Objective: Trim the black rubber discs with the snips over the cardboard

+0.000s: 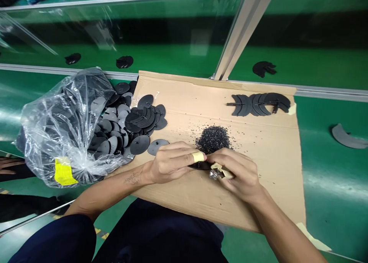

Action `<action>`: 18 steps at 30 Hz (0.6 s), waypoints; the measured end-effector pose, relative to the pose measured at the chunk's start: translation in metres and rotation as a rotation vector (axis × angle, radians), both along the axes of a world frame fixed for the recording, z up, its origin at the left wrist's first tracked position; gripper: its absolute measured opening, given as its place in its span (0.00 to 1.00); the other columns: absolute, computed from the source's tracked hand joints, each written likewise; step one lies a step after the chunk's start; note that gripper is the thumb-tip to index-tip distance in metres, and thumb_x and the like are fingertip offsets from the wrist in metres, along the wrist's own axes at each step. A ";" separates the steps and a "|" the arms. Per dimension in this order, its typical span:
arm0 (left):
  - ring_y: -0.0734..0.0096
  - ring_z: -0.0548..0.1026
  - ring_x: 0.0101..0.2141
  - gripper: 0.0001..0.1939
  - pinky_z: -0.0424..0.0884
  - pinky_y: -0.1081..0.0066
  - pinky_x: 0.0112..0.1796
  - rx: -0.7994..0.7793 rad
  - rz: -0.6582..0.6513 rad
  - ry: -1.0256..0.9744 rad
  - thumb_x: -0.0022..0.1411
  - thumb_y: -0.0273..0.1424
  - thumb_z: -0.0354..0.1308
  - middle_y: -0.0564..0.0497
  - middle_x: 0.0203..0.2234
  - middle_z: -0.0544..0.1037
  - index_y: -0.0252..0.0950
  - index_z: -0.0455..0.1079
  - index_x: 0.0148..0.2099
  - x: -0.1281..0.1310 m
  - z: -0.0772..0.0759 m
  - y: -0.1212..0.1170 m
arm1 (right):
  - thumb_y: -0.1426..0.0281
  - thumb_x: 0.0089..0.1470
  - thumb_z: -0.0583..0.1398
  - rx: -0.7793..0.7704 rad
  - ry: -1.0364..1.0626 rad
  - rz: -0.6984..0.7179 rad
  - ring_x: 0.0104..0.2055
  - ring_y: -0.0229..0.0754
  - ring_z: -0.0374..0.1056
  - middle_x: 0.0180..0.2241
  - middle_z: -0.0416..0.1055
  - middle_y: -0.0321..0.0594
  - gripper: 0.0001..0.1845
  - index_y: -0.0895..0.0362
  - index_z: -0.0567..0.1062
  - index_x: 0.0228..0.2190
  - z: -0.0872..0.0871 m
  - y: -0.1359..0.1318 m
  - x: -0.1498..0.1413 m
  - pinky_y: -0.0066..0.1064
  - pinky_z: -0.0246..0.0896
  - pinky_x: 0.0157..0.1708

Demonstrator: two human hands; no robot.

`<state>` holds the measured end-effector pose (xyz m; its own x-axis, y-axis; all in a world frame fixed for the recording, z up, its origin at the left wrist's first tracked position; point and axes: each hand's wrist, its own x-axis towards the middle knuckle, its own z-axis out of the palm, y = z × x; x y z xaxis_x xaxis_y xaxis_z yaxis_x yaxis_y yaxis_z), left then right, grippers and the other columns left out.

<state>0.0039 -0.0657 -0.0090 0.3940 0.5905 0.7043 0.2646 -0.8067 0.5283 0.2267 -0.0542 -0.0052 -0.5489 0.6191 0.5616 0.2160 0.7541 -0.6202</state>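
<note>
L hand (169, 163) nr. R hand (243, 173), fingers (182, 161) bent.

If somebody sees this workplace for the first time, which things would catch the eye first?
Probably the big clear plastic bag on the left, with its yellow label and the black discs beside it. Then the heap of black bits on the cardboard, just beyond the left hand and right hand.
</note>
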 end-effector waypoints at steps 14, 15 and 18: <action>0.67 0.79 0.39 0.11 0.79 0.66 0.40 -0.124 0.027 -0.046 0.68 0.29 0.61 0.44 0.36 0.83 0.32 0.75 0.51 0.004 0.002 0.000 | 0.78 0.60 0.60 0.021 0.046 -0.028 0.37 0.45 0.76 0.36 0.77 0.48 0.09 0.58 0.74 0.43 -0.001 -0.001 -0.003 0.35 0.75 0.34; 0.67 0.79 0.38 0.10 0.79 0.66 0.39 -0.099 0.040 -0.025 0.67 0.28 0.61 0.44 0.35 0.83 0.32 0.75 0.50 0.004 0.003 -0.001 | 0.78 0.60 0.60 0.026 0.049 -0.026 0.37 0.45 0.76 0.36 0.77 0.48 0.09 0.58 0.73 0.43 -0.001 -0.001 -0.003 0.35 0.75 0.34; 0.67 0.79 0.37 0.09 0.79 0.65 0.39 -0.040 0.053 0.004 0.67 0.27 0.61 0.44 0.34 0.82 0.31 0.75 0.49 0.005 0.003 -0.002 | 0.78 0.61 0.59 0.029 0.052 -0.014 0.37 0.44 0.76 0.36 0.77 0.47 0.09 0.58 0.73 0.43 -0.001 -0.001 -0.004 0.35 0.75 0.34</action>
<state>0.0086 -0.0676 -0.0055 0.3642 0.6386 0.6779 0.3091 -0.7695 0.5588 0.2230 -0.0555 -0.0060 -0.5096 0.6097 0.6071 0.1948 0.7690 -0.6088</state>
